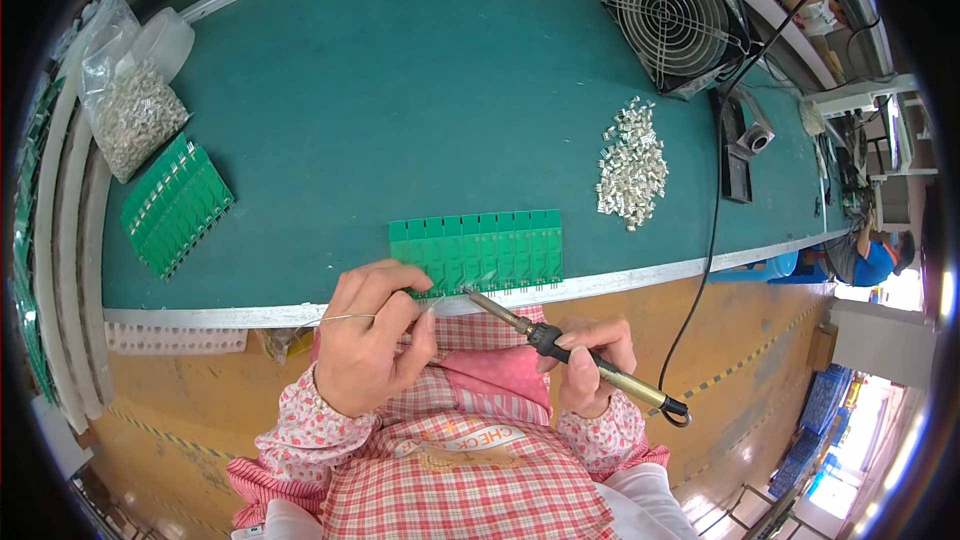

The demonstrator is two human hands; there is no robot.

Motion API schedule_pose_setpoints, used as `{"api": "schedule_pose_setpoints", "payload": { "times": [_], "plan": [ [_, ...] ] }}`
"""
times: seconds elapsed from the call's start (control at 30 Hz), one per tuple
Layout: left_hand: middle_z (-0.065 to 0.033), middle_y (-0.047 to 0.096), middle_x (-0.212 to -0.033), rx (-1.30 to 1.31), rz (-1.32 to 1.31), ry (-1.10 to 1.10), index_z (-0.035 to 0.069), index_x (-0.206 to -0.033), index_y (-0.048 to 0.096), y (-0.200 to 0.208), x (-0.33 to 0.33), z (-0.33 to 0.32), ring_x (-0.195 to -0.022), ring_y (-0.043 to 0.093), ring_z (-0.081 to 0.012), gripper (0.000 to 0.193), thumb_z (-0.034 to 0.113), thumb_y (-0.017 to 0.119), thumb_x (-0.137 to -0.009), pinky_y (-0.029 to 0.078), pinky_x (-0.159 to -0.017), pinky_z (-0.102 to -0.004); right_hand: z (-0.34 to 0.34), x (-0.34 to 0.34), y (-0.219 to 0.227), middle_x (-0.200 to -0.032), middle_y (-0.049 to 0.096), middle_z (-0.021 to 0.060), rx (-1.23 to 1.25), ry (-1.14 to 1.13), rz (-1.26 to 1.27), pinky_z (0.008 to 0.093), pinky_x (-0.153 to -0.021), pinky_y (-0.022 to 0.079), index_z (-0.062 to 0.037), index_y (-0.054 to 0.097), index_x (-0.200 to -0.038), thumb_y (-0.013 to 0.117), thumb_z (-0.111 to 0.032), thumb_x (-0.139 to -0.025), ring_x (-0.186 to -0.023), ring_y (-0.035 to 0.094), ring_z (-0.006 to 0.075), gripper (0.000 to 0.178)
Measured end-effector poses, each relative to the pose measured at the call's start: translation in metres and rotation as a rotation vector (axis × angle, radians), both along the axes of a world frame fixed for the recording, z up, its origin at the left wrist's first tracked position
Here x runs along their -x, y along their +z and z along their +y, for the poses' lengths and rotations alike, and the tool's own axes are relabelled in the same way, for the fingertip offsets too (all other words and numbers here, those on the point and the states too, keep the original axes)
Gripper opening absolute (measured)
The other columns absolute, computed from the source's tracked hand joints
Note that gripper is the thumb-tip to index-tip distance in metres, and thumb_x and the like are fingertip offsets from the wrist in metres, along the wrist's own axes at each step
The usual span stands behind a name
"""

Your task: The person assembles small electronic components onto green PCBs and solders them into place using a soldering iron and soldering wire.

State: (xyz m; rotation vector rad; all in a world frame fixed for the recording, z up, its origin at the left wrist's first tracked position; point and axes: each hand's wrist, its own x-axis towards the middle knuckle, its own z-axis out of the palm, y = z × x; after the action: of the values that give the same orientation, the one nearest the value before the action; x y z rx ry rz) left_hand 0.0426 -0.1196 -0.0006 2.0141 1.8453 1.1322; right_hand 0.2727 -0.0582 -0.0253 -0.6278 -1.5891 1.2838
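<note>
A green circuit board panel point(475, 245) lies at the front edge of the bench, its row of small parts along the near side. My right hand point(590, 360) is closed around the handle of a soldering iron point(545, 340), whose tip meets the board's near edge. Between the fingers of my left hand point(375, 330) runs a thin strand of solder wire point(345, 317), its end close to the iron's tip. The left fingertips are at the board's lower left corner. A little smoke seems to rise by the tip.
Loose small white connectors point(632, 165) are heaped to the right. Behind them stand a black fan point(670, 15) and an iron stand point(745, 140). At left are stacked green boards point(178, 208) and a bag of connectors point(138, 115). The iron's cord point(712, 240) crosses the bench edge.
</note>
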Motion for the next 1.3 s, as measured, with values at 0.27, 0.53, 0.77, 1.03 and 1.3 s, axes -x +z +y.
{"api": "schedule_pose_setpoints", "payload": {
  "times": [0.27,0.53,0.77,1.03,1.3],
  "plan": [
    [-0.0111,0.062,-0.100,-0.001,-0.035,0.027,0.002,-0.070,0.053,-0.003,-0.002,-0.001,-0.092,0.060,-0.0314,0.016,-0.002,0.067,-0.067,0.049,-0.074,-0.0394,-0.003,0.002,-0.002,-0.066,0.059,0.0148,0.015,-0.105,0.106,0.0253,-0.041,0.046,0.0041,0.052,-0.095,0.052,-0.009,-0.091,-0.047,0.059,0.0169,0.014],
    [-0.0086,0.061,-0.099,-0.032,-0.040,0.029,0.003,-0.074,0.053,-0.004,-0.002,0.001,-0.088,0.059,-0.0285,0.018,-0.001,0.069,-0.067,0.048,-0.072,-0.0377,-0.003,0.011,-0.001,-0.065,0.060,0.0136,0.068,0.012,0.051,0.0261,-0.044,0.047,0.0047,0.052,-0.095,0.053,-0.007,-0.091,-0.050,0.060,0.0160,0.012],
    [-0.0081,0.060,-0.099,-0.010,-0.021,0.029,0.003,-0.076,0.053,-0.006,-0.003,0.001,-0.090,0.058,-0.0285,0.018,0.000,0.069,-0.069,0.046,-0.073,-0.0385,-0.003,0.010,0.001,-0.065,0.061,0.0133,0.107,0.028,0.023,0.0252,-0.044,0.047,0.0038,0.051,-0.096,0.053,-0.009,-0.093,-0.051,0.061,0.0148,0.013],
    [-0.0072,0.058,-0.101,-0.025,0.028,0.022,0.005,-0.077,0.055,-0.007,-0.004,-0.002,-0.096,0.057,-0.0285,0.017,0.002,0.070,-0.070,0.043,-0.075,-0.0403,-0.006,0.009,-0.001,-0.065,0.061,0.0139,0.114,0.029,0.010,0.0249,-0.045,0.048,0.0033,0.050,-0.097,0.052,-0.009,-0.094,-0.051,0.061,0.0147,0.013],
    [-0.0072,0.058,-0.102,-0.008,0.028,0.017,0.005,-0.078,0.056,-0.007,-0.004,-0.001,-0.096,0.056,-0.0288,0.017,0.002,0.070,-0.071,0.043,-0.075,-0.0403,-0.007,0.010,-0.004,-0.065,0.061,0.0144,0.082,0.006,0.034,0.0252,-0.045,0.048,0.0040,0.050,-0.096,0.053,-0.006,-0.092,-0.051,0.061,0.0155,0.012]
  ]
}}
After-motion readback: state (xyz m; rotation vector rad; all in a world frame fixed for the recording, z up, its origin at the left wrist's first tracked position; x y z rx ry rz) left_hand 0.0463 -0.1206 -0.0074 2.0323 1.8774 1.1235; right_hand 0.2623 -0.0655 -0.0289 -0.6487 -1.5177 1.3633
